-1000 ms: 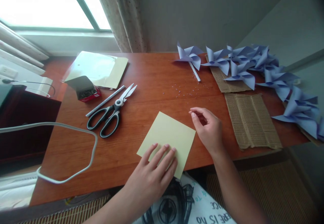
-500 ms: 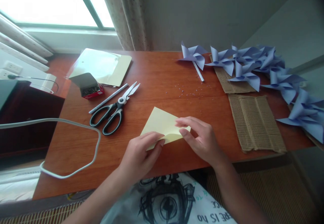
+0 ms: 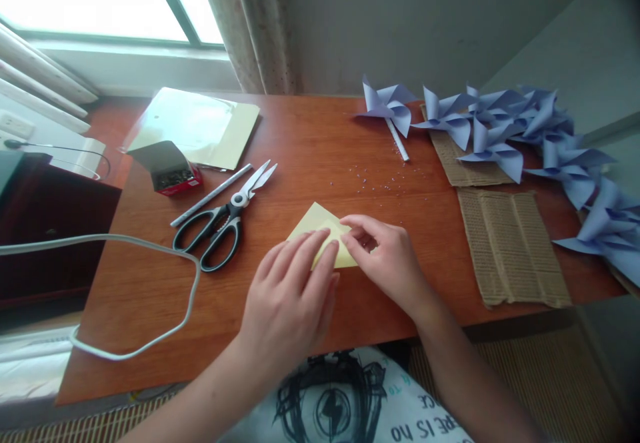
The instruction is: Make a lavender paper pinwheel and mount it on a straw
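Note:
A pale yellow sheet of paper (image 3: 313, 217) lies on the table in front of me, with its near side folded over toward the far side. My left hand (image 3: 293, 286) rests on the paper's near left part, fingers stretched out over the fold and covering much of it. At the right corner, the thumb and forefinger of my right hand (image 3: 383, 256) pinch the paper. Left of the paper lie open-bladed scissors (image 3: 235, 211) with black and grey handles. Beside them is a rolled paper stick (image 3: 213, 195).
A red box (image 3: 175, 177) of small metal pieces stands open by a plastic-wrapped paper pack (image 3: 200, 126). Several blue paper pinwheels (image 3: 490, 149) fill the right back, around cardboard pieces (image 3: 513, 246). A white cable (image 3: 193, 289) loops over the left edge. Tiny scraps (image 3: 385, 179) are scattered centrally.
The near side of the paper has been folded over farther. My left hand has gone from gripping the near edge to lying across the fold; my right hand has moved slightly left and closed on the corner.

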A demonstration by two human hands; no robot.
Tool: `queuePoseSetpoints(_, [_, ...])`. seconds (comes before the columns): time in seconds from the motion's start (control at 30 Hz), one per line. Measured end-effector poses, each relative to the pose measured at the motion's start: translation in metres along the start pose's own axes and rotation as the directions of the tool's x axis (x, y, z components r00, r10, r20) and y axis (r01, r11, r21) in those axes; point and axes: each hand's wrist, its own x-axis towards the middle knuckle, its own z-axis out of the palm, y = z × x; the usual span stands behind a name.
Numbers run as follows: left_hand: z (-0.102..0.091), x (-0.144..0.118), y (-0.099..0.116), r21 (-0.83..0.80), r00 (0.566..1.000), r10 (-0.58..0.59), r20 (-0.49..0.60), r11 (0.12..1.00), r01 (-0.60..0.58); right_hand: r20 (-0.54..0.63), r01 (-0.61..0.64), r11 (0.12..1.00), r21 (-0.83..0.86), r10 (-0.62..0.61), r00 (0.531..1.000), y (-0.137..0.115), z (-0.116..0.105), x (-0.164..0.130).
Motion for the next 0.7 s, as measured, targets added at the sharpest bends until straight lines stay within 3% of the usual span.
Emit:
queuePoseSetpoints(0.07, [0.0,-0.007,0.013,0.056,0.992,0.055,0.114,0.997,-0.062,0.02,-0.01,1.0,-0.024,0.011,1.0,0.0,0.002,0.005])
queuePoseSetpoints(0.13, [0.004,-0.013,0.022,0.097,0.971,0.025,0.238,0.994,-0.049,0.045,-0.009,0.996,-0.084,0.012,0.999,0.001,0.002,0.011])
queuePoseSetpoints(0.23, [0.012,-0.019,0.026,0.111,0.952,-0.028,0.304,0.994,-0.006,0.094,0.053,0.968,-0.245,-0.03,0.995,0.001,0.001,0.023])
queuePoseSetpoints(0.37, [0.018,-0.022,0.023,0.095,0.947,-0.036,0.32,0.995,0.006,0.171,0.253,0.911,-0.325,-0.207,0.963,-0.001,0.001,0.044])
queuePoseSetpoints(0.5, [0.02,-0.022,0.023,0.085,0.948,-0.04,0.316,0.996,0.014,0.352,0.427,0.854,-0.299,-0.317,0.881,-0.005,0.011,0.065])
queuePoseSetpoints(0.6, [0.021,-0.022,0.022,0.081,0.949,-0.031,0.314,0.997,0.006,0.417,0.461,0.816,-0.349,-0.305,0.856,-0.008,0.02,0.073])
queuePoseSetpoints(0.7, [0.021,-0.022,0.022,0.074,0.95,-0.027,0.311,0.997,0.004,0.372,0.405,0.841,-0.359,-0.269,0.888,-0.009,0.023,0.075])
